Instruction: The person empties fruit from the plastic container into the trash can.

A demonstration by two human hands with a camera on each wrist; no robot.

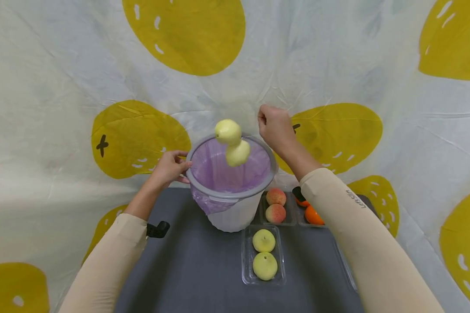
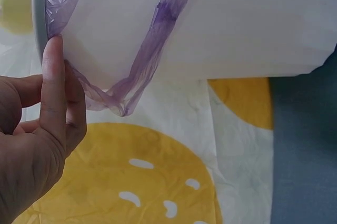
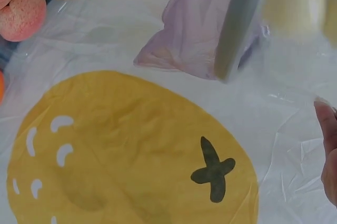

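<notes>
My left hand (image 1: 170, 167) grips the left rim of a white bin (image 1: 235, 219) lined with a purple bag (image 1: 219, 174). In the left wrist view a straight finger (image 2: 52, 87) lies against the grey rim (image 2: 38, 18). Two yellow pears (image 1: 227, 131) (image 1: 238, 153) hang in the air over the bin's mouth. My right hand (image 1: 274, 126) is up at the bin's far right with its fingers curled. It seems to pinch a clear plastic tray that barely shows. In the right wrist view a pear (image 3: 295, 2) is blurred beyond the rim (image 3: 242, 23).
On the dark grey table (image 1: 203, 269), right of the bin, stand clear trays: one (image 1: 246, 261) with two pears, one with two peaches (image 1: 276, 204), one with oranges (image 1: 311, 215). A small black object (image 1: 158, 229) sits by my left forearm. A white cloth with yellow prints (image 1: 337, 134) surrounds the table.
</notes>
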